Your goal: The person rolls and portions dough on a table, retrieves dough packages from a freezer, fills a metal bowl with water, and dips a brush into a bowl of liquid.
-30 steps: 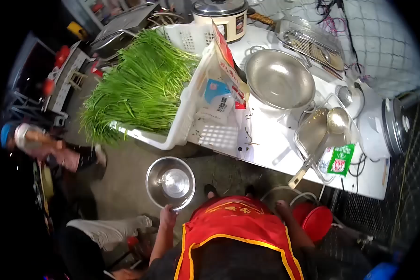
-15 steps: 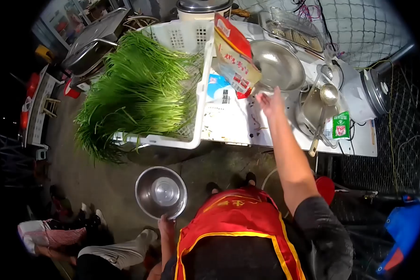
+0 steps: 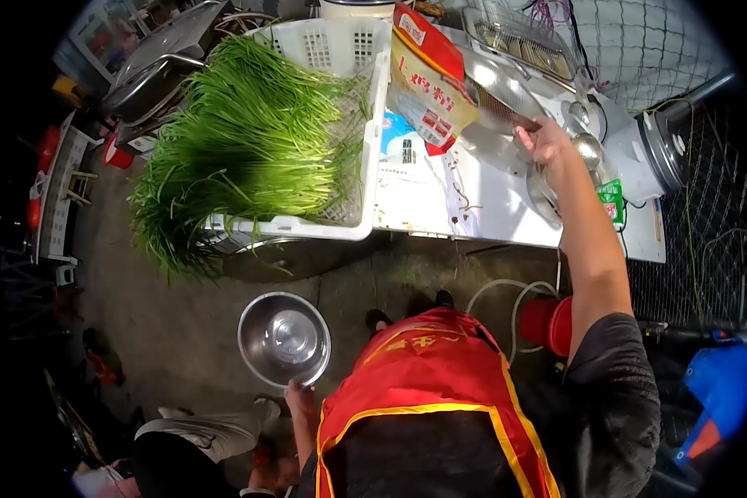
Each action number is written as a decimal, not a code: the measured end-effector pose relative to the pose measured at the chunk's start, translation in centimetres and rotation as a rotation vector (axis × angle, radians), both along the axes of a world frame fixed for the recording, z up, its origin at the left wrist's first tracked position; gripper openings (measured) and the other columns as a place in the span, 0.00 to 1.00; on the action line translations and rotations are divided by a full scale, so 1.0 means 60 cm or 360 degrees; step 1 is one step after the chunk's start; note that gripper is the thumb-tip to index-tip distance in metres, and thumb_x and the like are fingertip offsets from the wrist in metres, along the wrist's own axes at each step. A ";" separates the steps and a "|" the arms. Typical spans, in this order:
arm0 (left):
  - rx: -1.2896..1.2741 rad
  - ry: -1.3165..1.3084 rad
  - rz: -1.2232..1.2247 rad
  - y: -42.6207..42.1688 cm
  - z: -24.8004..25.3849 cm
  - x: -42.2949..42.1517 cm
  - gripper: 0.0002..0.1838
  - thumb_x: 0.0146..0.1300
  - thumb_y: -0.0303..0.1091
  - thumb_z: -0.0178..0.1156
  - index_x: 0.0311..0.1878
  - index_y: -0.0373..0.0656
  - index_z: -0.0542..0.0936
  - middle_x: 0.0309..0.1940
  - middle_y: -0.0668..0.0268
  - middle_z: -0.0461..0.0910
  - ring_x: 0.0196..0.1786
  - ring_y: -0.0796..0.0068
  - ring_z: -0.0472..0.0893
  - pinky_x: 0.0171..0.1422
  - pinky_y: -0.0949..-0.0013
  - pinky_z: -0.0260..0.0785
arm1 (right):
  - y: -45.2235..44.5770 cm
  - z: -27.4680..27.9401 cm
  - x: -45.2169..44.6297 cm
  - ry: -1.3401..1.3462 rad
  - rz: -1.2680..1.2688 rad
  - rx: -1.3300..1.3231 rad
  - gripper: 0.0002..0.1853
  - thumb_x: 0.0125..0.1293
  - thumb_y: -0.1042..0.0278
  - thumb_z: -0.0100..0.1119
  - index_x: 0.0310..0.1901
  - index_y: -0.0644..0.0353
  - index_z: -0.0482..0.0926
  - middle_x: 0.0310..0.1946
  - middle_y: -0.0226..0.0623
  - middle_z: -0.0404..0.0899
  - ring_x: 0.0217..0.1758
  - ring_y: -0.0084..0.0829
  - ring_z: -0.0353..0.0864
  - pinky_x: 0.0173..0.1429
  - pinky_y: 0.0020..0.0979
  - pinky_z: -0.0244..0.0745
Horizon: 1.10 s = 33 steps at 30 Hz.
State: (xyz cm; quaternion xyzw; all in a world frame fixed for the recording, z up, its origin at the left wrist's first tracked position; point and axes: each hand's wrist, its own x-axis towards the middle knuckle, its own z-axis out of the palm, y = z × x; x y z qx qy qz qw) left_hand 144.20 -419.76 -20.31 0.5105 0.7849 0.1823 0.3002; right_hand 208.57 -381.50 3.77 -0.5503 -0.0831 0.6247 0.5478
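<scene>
My left hand (image 3: 301, 397) grips the near rim of a shiny steel bowl (image 3: 261, 353), held low over the floor. Nothing can be made out inside it beyond a bright reflection. Over the table, my right hand (image 3: 543, 141) is closed on the edge of a metal colander (image 3: 500, 93), which is tipped up so that its perforated side shows. A red and yellow seasoning bag (image 3: 432, 95) stands just left of the colander, overlapping it.
A white plastic basket (image 3: 378, 149) heaped with long green chives (image 3: 257, 141) occupies the table's left side. Ladles (image 3: 588, 151), a green packet (image 3: 611, 201) and a lidded pot (image 3: 639, 153) lie to the right. Red buckets (image 3: 546, 324) stand below; another person's leg (image 3: 199, 436) is at lower left.
My right hand has moved right and taken hold of the colander's edge. The colander, flat before, is now tilted up. My left hand still holds the bowl in nearly the same place.
</scene>
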 end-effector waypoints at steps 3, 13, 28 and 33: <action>0.0124 0.0001 -0.0032 0.025 0.019 0.010 0.08 0.45 0.19 0.59 0.31 0.38 0.76 0.23 0.61 0.75 0.27 0.74 0.73 0.26 0.66 0.65 | 0.004 0.003 -0.013 -0.0121 0.0036 -0.0059 0.19 0.68 0.64 0.36 0.44 0.72 0.73 0.29 0.48 0.78 0.26 0.34 0.81 0.30 0.25 0.83; 0.0115 -0.1772 0.1372 0.015 0.018 0.016 0.07 0.58 0.30 0.49 0.30 0.35 0.73 0.20 0.63 0.72 0.22 0.69 0.75 0.23 0.71 0.67 | 0.095 -0.150 0.007 -0.0034 -0.0178 0.0029 0.16 0.69 0.69 0.36 0.42 0.79 0.68 0.39 0.53 0.74 0.41 0.44 0.77 0.44 0.35 0.83; 0.0191 -0.1619 0.1596 -0.036 0.029 0.007 0.09 0.56 0.31 0.49 0.33 0.34 0.73 0.25 0.61 0.74 0.22 0.70 0.74 0.22 0.71 0.67 | -0.119 -0.028 -0.463 -0.1096 0.0747 0.0802 0.39 0.58 0.60 0.62 0.64 0.72 0.53 0.62 0.54 0.61 0.66 0.41 0.60 0.65 0.38 0.60; 0.0269 -0.1700 0.1678 -0.034 0.032 0.013 0.08 0.55 0.30 0.50 0.34 0.35 0.73 0.26 0.61 0.73 0.22 0.69 0.74 0.21 0.71 0.66 | -0.007 -0.045 -0.518 -0.0353 0.0402 0.0571 0.25 0.52 0.78 0.55 0.54 0.65 0.66 0.48 0.45 0.73 0.50 0.35 0.73 0.50 0.35 0.71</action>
